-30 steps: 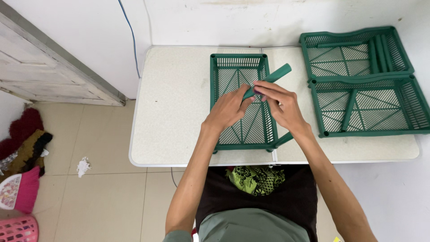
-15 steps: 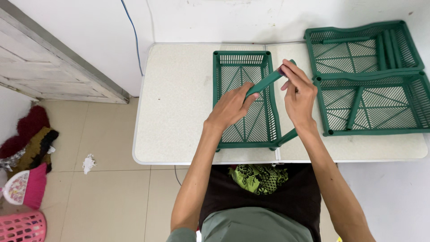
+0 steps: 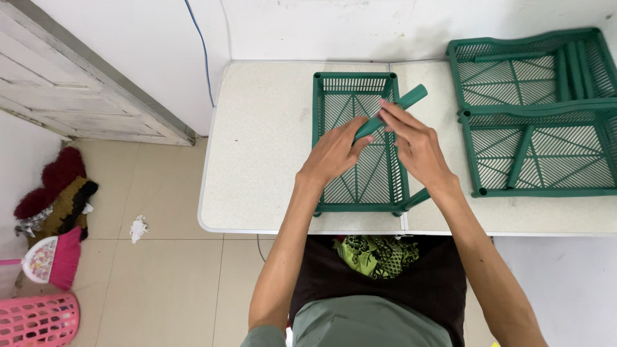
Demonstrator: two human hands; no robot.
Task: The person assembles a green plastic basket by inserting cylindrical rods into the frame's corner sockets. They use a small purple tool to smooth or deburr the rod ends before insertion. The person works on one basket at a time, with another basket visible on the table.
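Note:
A green plastic basket tray (image 3: 328,128) lies flat on the white table (image 3: 263,148). Over its middle both hands grip one green plastic post (image 3: 411,98), which slants up to the right. My left hand (image 3: 334,151) has the post's lower end, over the tray's mesh floor. My right hand (image 3: 414,144) grasps the post nearer its middle, above the tray's right wall. Another green post (image 3: 418,197) sticks out from the tray's near right corner.
Two more green basket trays (image 3: 533,109) with loose posts in them lie at the table's right. A white wall runs behind the table. On the tiled floor at left are a pink basket (image 3: 35,318), a pink brush (image 3: 51,257) and dark cloths.
The post has been swung and shifted slightly as both hands regrip it over the tray; my right hand moved up along it. The camera view has shifted a little.

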